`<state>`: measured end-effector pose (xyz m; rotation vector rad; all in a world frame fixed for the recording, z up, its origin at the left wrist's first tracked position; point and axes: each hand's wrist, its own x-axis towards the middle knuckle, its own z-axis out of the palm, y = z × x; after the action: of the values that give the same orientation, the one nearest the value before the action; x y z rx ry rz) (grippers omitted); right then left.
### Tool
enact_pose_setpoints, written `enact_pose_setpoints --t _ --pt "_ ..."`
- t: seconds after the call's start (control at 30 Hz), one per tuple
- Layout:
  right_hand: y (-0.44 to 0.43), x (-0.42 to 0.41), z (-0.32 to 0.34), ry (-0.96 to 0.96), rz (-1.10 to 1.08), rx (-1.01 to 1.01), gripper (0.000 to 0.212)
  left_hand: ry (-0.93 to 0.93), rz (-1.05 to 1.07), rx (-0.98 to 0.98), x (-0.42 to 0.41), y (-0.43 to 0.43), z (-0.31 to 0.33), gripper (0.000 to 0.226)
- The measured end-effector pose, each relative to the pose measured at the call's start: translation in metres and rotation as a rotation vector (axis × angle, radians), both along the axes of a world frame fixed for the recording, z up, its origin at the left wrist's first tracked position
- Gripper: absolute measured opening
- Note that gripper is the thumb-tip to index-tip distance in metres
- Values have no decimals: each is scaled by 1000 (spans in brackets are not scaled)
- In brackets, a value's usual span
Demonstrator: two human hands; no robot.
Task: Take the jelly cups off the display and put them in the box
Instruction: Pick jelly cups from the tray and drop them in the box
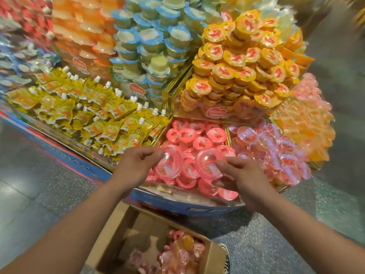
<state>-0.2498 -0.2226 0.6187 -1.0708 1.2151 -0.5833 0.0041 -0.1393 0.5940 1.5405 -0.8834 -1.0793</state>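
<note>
L hand point(136, 165) fingers pinch the rim of a pink jelly cup point(169, 164). R hand point(244, 176) fingers curl round a 2nd pink cup point(207, 165). Both are at ctr frame, over the pink bin point(173, 189). The label point(216, 115) above reads approx "Chaobii". Box point(116, 234) at bottom ctr holds cups.

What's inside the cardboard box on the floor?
The box holds a pile of pink jelly cups and one orange cup on top. Whatever lies beneath the pile is covered, and the box's near end is out of view.
</note>
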Motion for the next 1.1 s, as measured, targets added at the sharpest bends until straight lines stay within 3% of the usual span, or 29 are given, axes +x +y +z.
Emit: enact_pose_setpoints --t 0.2,0.5,0.8,1.1 --pt "-54 -10 -14 -13 -96 76 14 -31 106 14 -1 -33 -13 12" --pt "-105 6 -46 55 -151 115 41 -40 168 19 3 -58 -22 19" --pt "-152 59 -57 74 -266 14 6 3 240 24 18 -73 -32 11" --pt "-185 85 -96 212 -212 -36 12 74 275 21 32 -88 -43 13"
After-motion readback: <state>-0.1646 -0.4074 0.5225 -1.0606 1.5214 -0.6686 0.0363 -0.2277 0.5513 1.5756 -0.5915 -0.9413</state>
